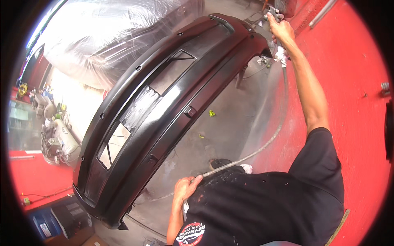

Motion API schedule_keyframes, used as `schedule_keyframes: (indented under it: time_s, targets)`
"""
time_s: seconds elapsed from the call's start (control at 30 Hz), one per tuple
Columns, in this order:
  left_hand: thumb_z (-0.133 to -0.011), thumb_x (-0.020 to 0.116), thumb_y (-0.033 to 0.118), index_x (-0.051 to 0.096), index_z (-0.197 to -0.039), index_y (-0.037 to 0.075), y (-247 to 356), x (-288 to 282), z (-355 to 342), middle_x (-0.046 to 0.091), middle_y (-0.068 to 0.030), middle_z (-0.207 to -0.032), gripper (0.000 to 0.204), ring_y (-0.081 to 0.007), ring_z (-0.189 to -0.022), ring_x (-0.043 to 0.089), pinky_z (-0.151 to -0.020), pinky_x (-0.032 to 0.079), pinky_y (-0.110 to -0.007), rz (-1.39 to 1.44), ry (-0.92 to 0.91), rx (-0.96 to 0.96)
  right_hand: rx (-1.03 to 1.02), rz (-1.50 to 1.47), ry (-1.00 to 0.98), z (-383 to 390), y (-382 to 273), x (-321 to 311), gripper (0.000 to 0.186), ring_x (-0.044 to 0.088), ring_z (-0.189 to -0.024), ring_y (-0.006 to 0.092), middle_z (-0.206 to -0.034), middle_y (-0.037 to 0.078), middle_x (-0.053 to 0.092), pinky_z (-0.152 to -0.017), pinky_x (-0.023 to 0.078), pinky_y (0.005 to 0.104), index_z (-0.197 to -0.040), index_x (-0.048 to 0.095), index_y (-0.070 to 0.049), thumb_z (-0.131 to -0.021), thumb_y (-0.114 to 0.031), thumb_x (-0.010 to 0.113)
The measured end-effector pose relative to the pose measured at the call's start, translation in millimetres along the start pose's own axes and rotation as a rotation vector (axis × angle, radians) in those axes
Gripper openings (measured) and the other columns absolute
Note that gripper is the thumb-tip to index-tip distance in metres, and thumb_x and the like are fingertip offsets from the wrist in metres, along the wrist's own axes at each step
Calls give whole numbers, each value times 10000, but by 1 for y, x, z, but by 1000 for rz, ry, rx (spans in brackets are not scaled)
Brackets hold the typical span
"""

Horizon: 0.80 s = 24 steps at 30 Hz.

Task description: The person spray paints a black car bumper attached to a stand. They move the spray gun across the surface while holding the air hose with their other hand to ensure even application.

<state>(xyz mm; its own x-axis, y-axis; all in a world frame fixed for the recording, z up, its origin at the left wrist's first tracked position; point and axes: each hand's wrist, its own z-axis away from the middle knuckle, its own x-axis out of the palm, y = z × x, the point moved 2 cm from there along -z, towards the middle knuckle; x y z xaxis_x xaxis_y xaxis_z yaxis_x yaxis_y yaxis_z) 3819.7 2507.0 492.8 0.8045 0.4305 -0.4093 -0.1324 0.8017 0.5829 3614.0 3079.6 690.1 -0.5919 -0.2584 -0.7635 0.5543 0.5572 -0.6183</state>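
A long black car bumper [180,102] stretches diagonally in front of me, glossy in its middle, with rectangular openings along it. At its far right end, my right hand [282,31] is closed around a spray gun [274,16], held up close to the bumper's corner. A grey air hose [271,139] hangs from below the gun and curves back toward my body. Low in front of my waist, my left hand [186,189] is wrapped round this hose. White wrapping [281,55] covers the hose's upper end.
Clear plastic sheeting [119,37] drapes a large shape behind the bumper. An air compressor [61,139] stands at the left. A red wall [353,82] runs close on my right. Yellow-green scraps [211,113] lie on the grey floor [221,139]. Boxes [67,217] sit at the lower left.
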Motion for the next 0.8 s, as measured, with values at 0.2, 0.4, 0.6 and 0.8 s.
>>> schedule_keyframes:
  time_s: [0.2, 0.4, 0.6, 0.8]
  targets:
    - [-808, 547, 732, 707, -777, 17, -28, 21, -12, 657, -141, -661, 733, -316, -703, 657, -702, 488, -443, -58, -125, 7, 92, -170, -432, 174, -24, -56, 691, 525, -480, 104, -720, 43, 611, -421, 441, 259, -1000, 623, -10, -823, -677, 593]
    - [-794, 564, 743, 687, -789, 19, -102, 40, -8, 649, -164, -683, 735, -303, -713, 640, -682, 478, -420, -95, -143, -6, 78, -424, -965, 319, -46, -52, 704, 531, -486, 55, -791, 44, 642, -400, 444, 217, -1194, 593, -83, -835, -689, 582]
    - [-784, 648, 512, 683, -830, 38, -147, 65, 12, 668, -174, -684, 477, -345, -743, 676, -695, 492, -434, -132, -87, -12, -193, -387, -1549, 387, -88, -25, 505, 469, -557, 69, -692, -26, 539, -526, 421, 255, -1158, 642, -102, -899, -535, 621]
    - [-788, 694, 406, 681, -812, 70, -127, 75, 13, 653, -98, -588, 337, -245, -606, 670, -637, 499, -375, -6, -22, -94, -123, -367, -1252, 333, -65, -13, 586, 493, -531, 64, -703, -11, 577, -468, 431, 244, -1255, 603, -157, -885, -610, 584]
